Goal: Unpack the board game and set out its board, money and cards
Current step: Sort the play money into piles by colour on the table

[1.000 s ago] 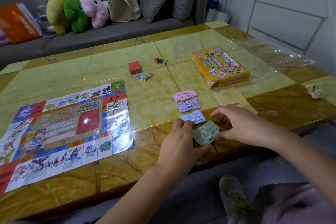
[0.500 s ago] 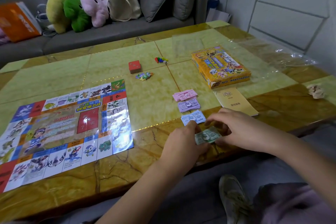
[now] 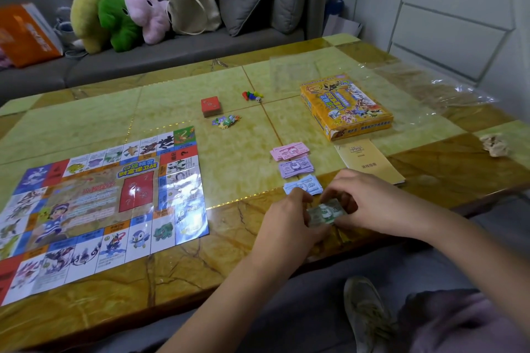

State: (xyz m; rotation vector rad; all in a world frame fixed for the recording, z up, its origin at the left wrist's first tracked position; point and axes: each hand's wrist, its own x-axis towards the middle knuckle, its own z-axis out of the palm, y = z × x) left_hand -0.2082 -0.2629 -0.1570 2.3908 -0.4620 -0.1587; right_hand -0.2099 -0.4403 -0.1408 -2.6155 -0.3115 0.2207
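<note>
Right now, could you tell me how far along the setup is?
Done: the board lies unfolded, the red card deck is out, and pink notes, purple notes and blue notes form a column. In hand: the left hand and right hand grip the green notes. Left: laying those down.

You: forearms (image 3: 229, 295) bare | your leg: loose mauve fabric (image 3: 473, 324) | your foot: scuffed off-white lace-up sneaker (image 3: 368, 315)

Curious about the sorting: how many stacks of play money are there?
4: pink stack, purple stack, blue stack on the table; green stack held by left hand and right hand.
</note>
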